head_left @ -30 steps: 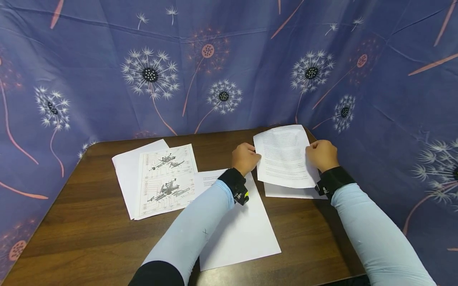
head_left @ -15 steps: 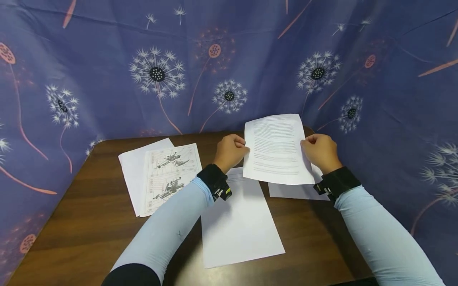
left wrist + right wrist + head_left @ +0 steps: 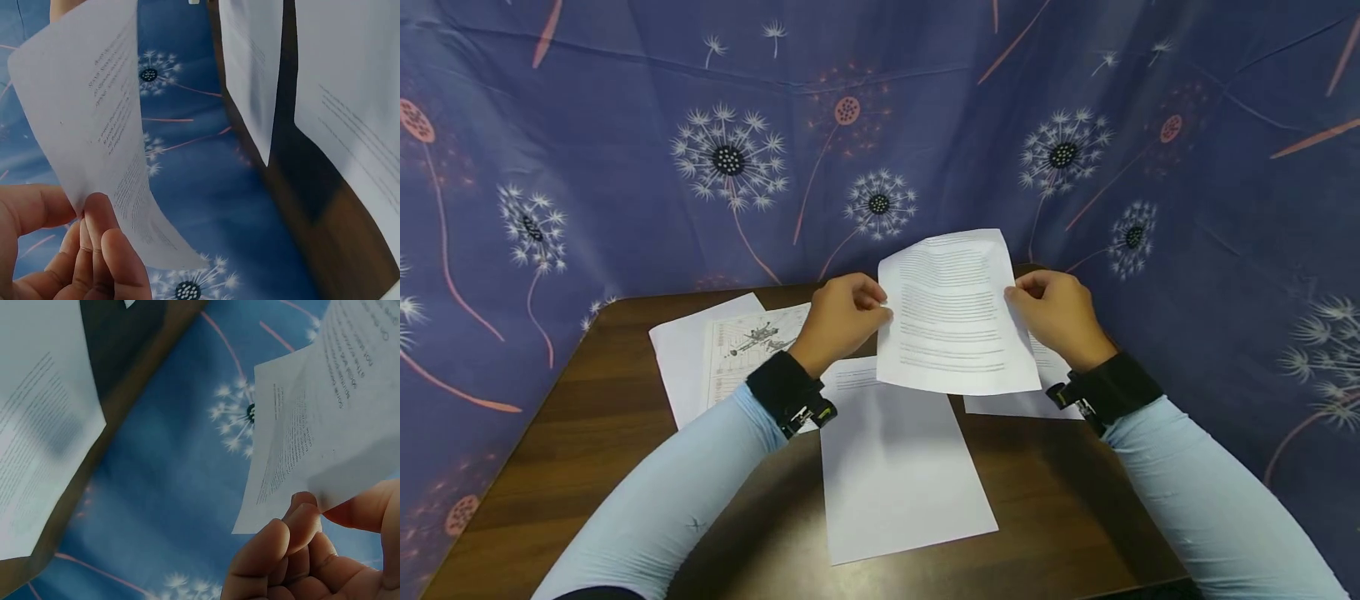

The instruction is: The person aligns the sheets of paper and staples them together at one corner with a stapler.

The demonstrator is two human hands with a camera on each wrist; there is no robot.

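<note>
A printed text sheet (image 3: 953, 315) is held up above the dark wooden table (image 3: 587, 467), slightly curled. My left hand (image 3: 842, 318) pinches its left edge and my right hand (image 3: 1051, 310) pinches its right edge. In the left wrist view the text sheet (image 3: 103, 131) bends between thumb and fingers (image 3: 100, 250). The right wrist view has the same text sheet (image 3: 325, 431) caught above curled fingers (image 3: 281, 550).
A mostly blank sheet (image 3: 898, 467) lies flat under my hands. A diagram sheet (image 3: 748, 346) on a plain sheet (image 3: 681, 354) sits at the left. Another sheet (image 3: 1030, 392) lies at the right. A blue dandelion-print cloth (image 3: 880, 125) hangs around the table.
Both hands have lifted the text sheet higher and carried it leftward, off the sheet at the right. The left forearm has swung left with it.
</note>
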